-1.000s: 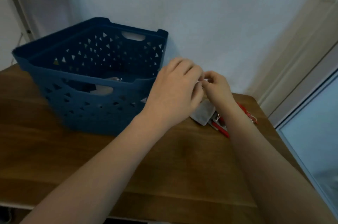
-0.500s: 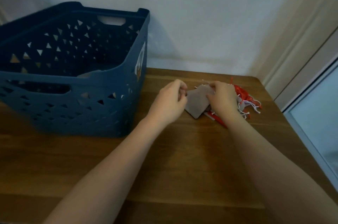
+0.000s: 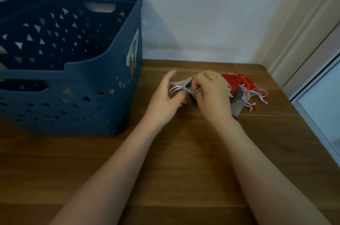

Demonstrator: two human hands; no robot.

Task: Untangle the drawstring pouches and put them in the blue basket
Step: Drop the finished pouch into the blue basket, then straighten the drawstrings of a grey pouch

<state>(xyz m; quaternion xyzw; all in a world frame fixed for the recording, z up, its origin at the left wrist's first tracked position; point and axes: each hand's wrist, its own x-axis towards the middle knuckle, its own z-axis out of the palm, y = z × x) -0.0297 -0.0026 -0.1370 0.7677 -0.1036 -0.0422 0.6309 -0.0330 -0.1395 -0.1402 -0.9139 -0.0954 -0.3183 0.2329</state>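
From the head view, your right hand (image 3: 213, 96) pinches a grey pouch (image 3: 185, 85) with curled fingers, above the desk (image 3: 184, 151) near its far edge. Your left hand (image 3: 165, 99) hooks that pouch's white drawstrings (image 3: 175, 89), fingers loosely spread. The remaining red and grey pouches (image 3: 242, 90) lie heaped at the far right corner. The blue basket (image 3: 88, 85) stands at the far left.

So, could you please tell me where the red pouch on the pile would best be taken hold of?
Probably by its left body, coming from above: the red pouch lies flat on top of the grey pouches, its cords trailing right in a tangle, so a grip on cloth seems safer than on strings.
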